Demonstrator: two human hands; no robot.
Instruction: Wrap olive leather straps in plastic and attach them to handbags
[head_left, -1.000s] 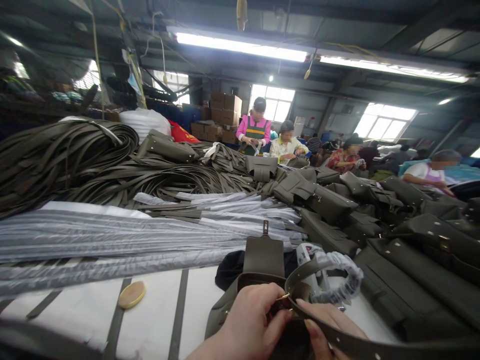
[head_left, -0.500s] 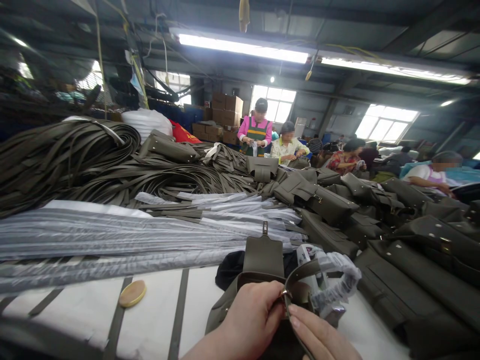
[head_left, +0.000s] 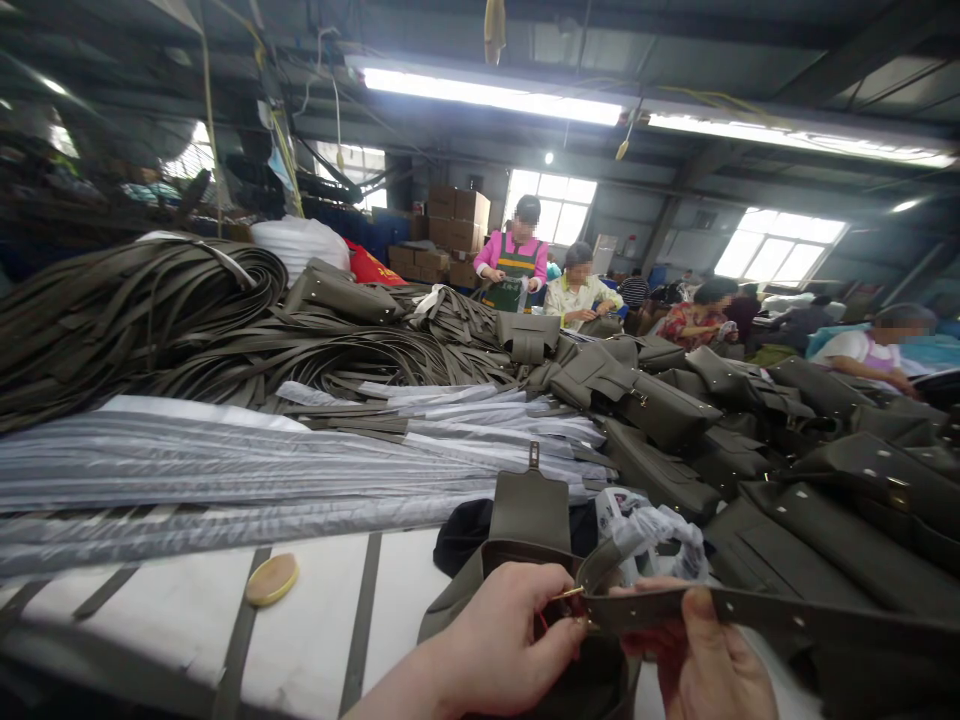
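A dark olive handbag (head_left: pixel 529 510) stands before me with its flap raised and a small metal clasp at the flap's tip. My left hand (head_left: pixel 517 630) pinches a gold buckle (head_left: pixel 571 593) at the bag's side. From that buckle a strap (head_left: pixel 757 606) with metal studs stretches out to the right. My right hand (head_left: pixel 705 650) grips this strap, thumb on its near face and fingers behind. Just beyond, a loop wrapped in clear plastic (head_left: pixel 667 535) curves up from the bag. Part of the bag's body is hidden by my hands.
Loose straps (head_left: pixel 322 350) lie heaped at the left, with plastic-wrapped straps (head_left: pixel 225 460) in front. More olive bags (head_left: pixel 660 405) are piled at the right. A round yellow-rimmed disc (head_left: pixel 272 579) rests on the white tabletop (head_left: pixel 315 620). Several people work farther back.
My right hand has moved to the right and turned, drawing the strap out straight sideways. My left hand stays at the buckle. The view has shifted slightly.
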